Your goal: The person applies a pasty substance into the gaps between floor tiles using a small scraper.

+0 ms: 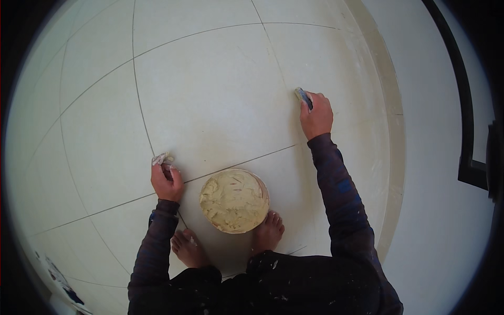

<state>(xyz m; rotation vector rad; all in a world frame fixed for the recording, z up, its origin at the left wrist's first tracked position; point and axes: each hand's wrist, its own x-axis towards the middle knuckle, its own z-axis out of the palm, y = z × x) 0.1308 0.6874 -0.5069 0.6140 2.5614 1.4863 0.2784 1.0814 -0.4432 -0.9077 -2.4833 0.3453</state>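
My right hand [318, 116], at the upper right, is closed around a small blue spreader [303, 97] smeared with pale paste. The spreader meets the tiled floor beside a joint whose line is filled light. My left hand [167, 182] grips a crumpled whitish rag [163, 158] near a dark tile joint. Between my feet and a little ahead of them stands a round bucket [266, 191]. Cream-coloured paste [234, 200] with tool marks on its surface fills it near the rim. Neither hand touches the bucket.
Large pale tiles [210, 79] with dark joints cover the floor. A beige skirting [395, 131] and white wall [436, 210] run along the right, with a black frame [464, 105] there. My bare feet [269, 231] flank the bucket. A dark-and-white object [63, 281] lies at lower left.
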